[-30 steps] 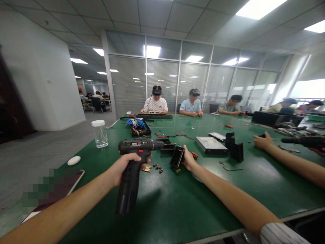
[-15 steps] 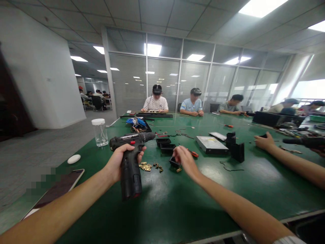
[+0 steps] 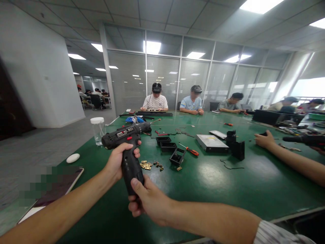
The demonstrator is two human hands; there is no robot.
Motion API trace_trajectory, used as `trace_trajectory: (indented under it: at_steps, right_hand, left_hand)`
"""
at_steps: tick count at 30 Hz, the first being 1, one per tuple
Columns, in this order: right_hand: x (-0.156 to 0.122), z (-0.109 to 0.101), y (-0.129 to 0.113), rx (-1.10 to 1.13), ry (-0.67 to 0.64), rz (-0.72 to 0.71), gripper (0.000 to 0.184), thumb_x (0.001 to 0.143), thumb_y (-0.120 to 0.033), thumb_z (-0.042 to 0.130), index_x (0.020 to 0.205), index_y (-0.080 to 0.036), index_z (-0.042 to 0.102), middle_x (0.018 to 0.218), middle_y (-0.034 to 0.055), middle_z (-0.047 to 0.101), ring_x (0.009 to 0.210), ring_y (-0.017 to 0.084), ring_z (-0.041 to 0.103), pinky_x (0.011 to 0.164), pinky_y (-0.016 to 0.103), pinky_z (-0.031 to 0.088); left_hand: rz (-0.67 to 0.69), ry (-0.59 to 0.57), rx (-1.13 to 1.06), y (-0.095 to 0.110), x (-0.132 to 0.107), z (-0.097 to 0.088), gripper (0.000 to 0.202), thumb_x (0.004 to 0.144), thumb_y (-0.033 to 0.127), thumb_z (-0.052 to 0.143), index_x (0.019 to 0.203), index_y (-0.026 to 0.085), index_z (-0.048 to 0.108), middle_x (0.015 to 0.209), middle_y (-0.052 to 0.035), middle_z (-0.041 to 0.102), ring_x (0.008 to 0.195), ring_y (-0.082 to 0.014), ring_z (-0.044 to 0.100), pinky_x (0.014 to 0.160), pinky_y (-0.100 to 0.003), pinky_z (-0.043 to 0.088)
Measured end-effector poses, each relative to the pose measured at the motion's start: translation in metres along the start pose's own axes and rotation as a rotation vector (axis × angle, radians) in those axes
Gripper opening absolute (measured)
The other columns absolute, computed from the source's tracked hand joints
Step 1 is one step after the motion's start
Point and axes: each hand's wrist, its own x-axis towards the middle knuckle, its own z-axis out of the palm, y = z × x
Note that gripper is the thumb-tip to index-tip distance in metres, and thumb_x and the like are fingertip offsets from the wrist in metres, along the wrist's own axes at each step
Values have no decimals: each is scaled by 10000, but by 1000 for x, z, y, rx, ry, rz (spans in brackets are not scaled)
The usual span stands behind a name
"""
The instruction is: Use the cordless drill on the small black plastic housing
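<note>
A black cordless drill (image 3: pixel 130 159) is held above the table, its chuck pointing away to the right with a bit in it. My left hand (image 3: pixel 120 159) wraps the upper handle just below the drill's body. Around the lower end of the same handle my right hand (image 3: pixel 149 200) is closed, thumb on top. Beyond the drill lie small brass plates (image 3: pixel 146 165) and a few tiny brass pieces (image 3: pixel 159 166). A black open plastic box (image 3: pixel 177 157) stands beside them, with two similar boxes (image 3: pixel 167 146) behind it.
An orange-handled screwdriver (image 3: pixel 192 151) and a silver disc drive (image 3: pixel 212 143) lie to the right. At left are a clear jar (image 3: pixel 98 132), a white oval object (image 3: pixel 73 158) and a phone-like device (image 3: pixel 58 188). A co-worker's hand (image 3: pixel 265 139) is at far right; other people sit opposite.
My right hand has left the black box and moved down and left onto the drill's handle. The drill has tilted slightly, its bit now showing further up.
</note>
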Motion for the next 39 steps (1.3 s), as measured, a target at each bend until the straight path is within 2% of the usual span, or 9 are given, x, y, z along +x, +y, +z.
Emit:
trace_trajectory:
  at_steps: [4, 9, 17, 21, 23, 25, 29, 33, 39]
  right_hand:
    - [-2, -4, 1, -29, -30, 43, 448, 705, -536, 512, 928, -191, 333, 617, -62, 406, 404, 16, 381, 398, 149, 270]
    - [-12, -7, 10, 2, -72, 123, 517, 676, -578, 512, 962, -198, 309, 633, -59, 422, 430, 34, 427, 428, 175, 318]
    - [-12, -29, 52, -132, -262, -55, 529, 666, -535, 551, 975, -175, 315, 671, -45, 457, 463, 52, 465, 447, 200, 382]
    - [-18, -58, 19, -512, -417, 80, 401, 723, -437, 524, 996, -160, 427, 707, -5, 527, 488, 73, 501, 476, 214, 391]
    - [-21, -91, -16, -884, -144, -24, 279, 783, -384, 419, 844, -137, 533, 666, 16, 548, 500, 86, 501, 479, 212, 369]
    - [-21, -134, -50, -1241, 312, -179, 232, 775, -313, 419, 755, -136, 568, 696, 45, 585, 606, 116, 535, 552, 224, 365]
    - [-4, -216, -87, -1519, 830, -86, 316, 770, -380, 419, 779, -110, 583, 780, 135, 618, 738, 199, 573, 618, 262, 358]
    - [26, -252, -83, -1400, 867, -25, 529, 775, -556, 319, 825, -95, 573, 815, 171, 618, 740, 227, 582, 607, 277, 362]
    - [58, -250, -65, -1356, 758, -114, 444, 761, -522, 365, 653, -138, 560, 692, 95, 593, 681, 188, 545, 615, 269, 338]
  left_hand:
    - [23, 33, 7, -5, -3, -1, 261, 706, 212, 479, 946, 126, 536, 583, 10, 491, 521, -91, 476, 462, -174, 396]
    - [-130, 33, 53, -14, -5, -5, 211, 706, 230, 494, 878, 119, 546, 569, 2, 505, 519, -95, 483, 484, -182, 398]
    - [-134, -150, 251, -26, -14, -3, 217, 722, 257, 493, 875, 115, 555, 576, -25, 545, 532, -128, 507, 518, -230, 385]
    - [-181, -267, 298, -22, -18, -4, 292, 711, 233, 485, 969, 107, 537, 562, -20, 539, 515, -131, 492, 515, -242, 365]
    - [-211, -295, 335, -21, -18, -5, 299, 702, 222, 487, 969, 99, 538, 562, -22, 540, 519, -133, 491, 523, -247, 363]
    - [-214, -306, 373, -21, -17, -5, 280, 692, 215, 491, 935, 91, 550, 564, -24, 541, 524, -134, 489, 537, -254, 366]
    - [-199, -279, 418, -28, -17, -1, 207, 681, 209, 496, 838, 97, 569, 557, -21, 532, 527, -134, 479, 549, -263, 373]
    - [-220, -258, 448, -34, -20, 3, 189, 684, 199, 492, 825, 101, 571, 555, -14, 519, 526, -129, 471, 548, -263, 378]
    - [-239, -208, 508, -28, -24, 6, 168, 670, 187, 507, 808, 112, 567, 557, -11, 526, 529, -134, 482, 553, -268, 386]
